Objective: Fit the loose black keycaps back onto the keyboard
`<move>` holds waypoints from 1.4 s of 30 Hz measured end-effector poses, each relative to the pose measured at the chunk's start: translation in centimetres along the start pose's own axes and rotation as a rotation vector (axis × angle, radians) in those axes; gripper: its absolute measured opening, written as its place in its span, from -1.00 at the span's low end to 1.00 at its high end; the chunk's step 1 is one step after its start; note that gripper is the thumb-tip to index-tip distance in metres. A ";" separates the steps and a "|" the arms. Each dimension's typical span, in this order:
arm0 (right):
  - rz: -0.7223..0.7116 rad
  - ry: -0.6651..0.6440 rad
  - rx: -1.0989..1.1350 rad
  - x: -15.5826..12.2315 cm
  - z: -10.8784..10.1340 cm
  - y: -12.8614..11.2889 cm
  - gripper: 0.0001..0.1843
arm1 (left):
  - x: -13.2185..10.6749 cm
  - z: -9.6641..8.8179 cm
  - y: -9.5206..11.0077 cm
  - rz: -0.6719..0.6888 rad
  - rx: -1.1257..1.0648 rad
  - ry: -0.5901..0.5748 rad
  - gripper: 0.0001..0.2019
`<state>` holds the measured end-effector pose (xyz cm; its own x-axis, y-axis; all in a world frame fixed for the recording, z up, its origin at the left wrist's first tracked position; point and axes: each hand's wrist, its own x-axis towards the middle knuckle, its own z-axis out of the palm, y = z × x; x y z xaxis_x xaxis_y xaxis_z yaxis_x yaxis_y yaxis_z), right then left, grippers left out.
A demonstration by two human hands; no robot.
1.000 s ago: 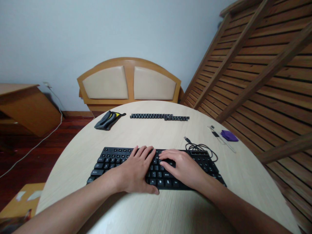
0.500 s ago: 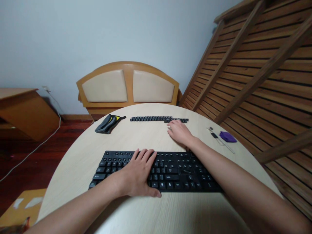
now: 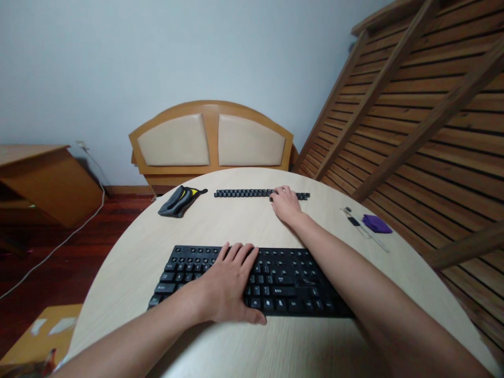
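Note:
A black keyboard (image 3: 275,291) lies near the table's front, its back rows bare of keycaps and its front rows still capped. My left hand (image 3: 232,289) rests flat across it with the fingers spread and the thumb by the front edge. Farther back, black keycaps (image 3: 244,193) stand in a long strip of rows. My right hand (image 3: 286,203) is over the right part of that strip, its fingers bent down onto the caps. The fingertips are too small and covered to show what is between them. My right forearm passes over the keyboard's right end.
A grey, black and yellow pouch (image 3: 181,201) lies at the back left of the round table (image 3: 189,228). On the right are a folded purple cloth (image 3: 377,223) and a thin wire tool (image 3: 374,237) with a dark part (image 3: 353,221). A slatted wooden frame (image 3: 413,131) leans beyond.
My right hand has shifted slightly left and back along the keycaps, and its fingers have curled down. My left hand stays on the keyboard. The whole view has moved a little.

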<state>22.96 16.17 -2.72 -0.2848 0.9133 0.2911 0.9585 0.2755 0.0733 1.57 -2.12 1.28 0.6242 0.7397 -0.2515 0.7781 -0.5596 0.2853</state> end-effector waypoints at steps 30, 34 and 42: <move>0.015 -0.216 0.972 -16.2 -7.0 -2.9 -0.80 | -0.1 0.2 0.0 -0.021 0.059 -0.010 0.22; -0.036 -0.201 0.946 -16.5 -6.9 -3.0 -0.81 | -0.1 0.2 0.0 -0.023 0.043 -0.008 0.22; -0.108 -0.186 0.905 -16.5 -6.4 -3.0 -0.81 | 0.1 0.2 0.0 -0.016 0.055 0.004 0.22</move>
<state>24.84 -1.66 -1.65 -0.4445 0.8809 0.1627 0.5733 0.4194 -0.7039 1.60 -2.14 1.08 0.6112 0.7501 -0.2524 0.7909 -0.5672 0.2295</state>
